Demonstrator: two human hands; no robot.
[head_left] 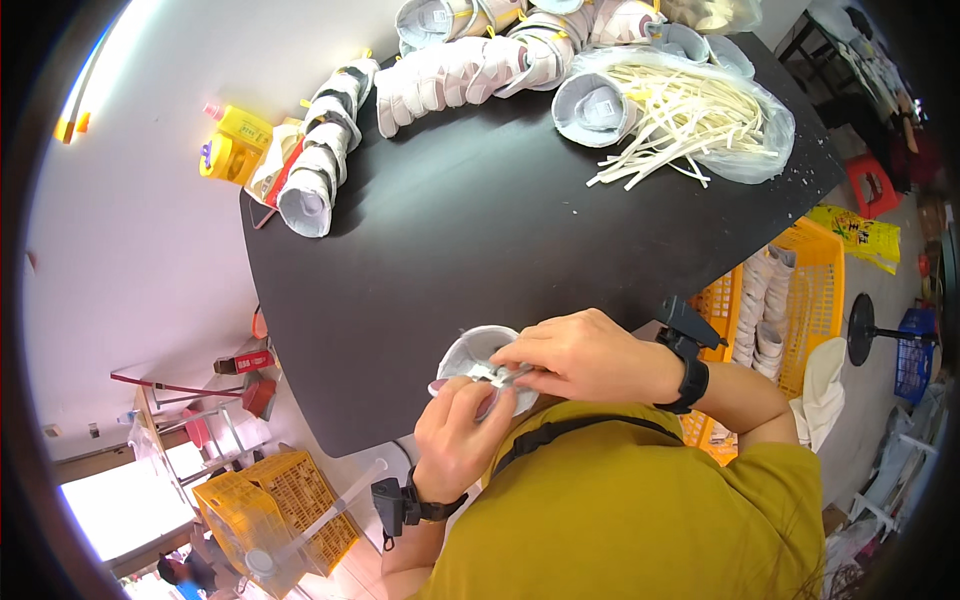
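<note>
Close to my chest, at the near edge of the black table (480, 230), I hold a small white and pink shoe (470, 352) with both hands. My left hand (458, 435) grips it from below, fingers curled around its near side. From the right, my right hand (585, 355) reaches over the shoe's opening and pinches a pale strip (497, 375) at the opening. Both wrists wear black straps.
A row of similar white and pink shoes (440, 75) curves along the table's far side. A clear bag of cream strips (690, 115) lies at the far right. Yellow bottles (232, 145) stand at the far left. Yellow crates sit right (815, 290) and lower left (270, 505).
</note>
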